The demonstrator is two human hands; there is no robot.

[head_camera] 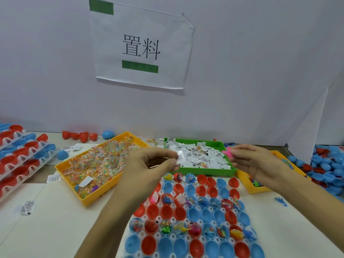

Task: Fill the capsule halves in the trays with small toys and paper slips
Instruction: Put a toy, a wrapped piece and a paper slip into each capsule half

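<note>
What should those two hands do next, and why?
Probably lower both to the tray and drop their loads into an empty half. The left hand pinches a paper slip, the right hand a pink toy, and many red and blue halves are unfilled.

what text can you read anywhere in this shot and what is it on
"置料": big black characters on the white paper sign taped to the wall, between two green bars.
Paper slips in the green tray: black print, too small to read.
Loose slips on the table: printed, too blurred to read.
Slip pinched in the left hand: no legible text.
</note>
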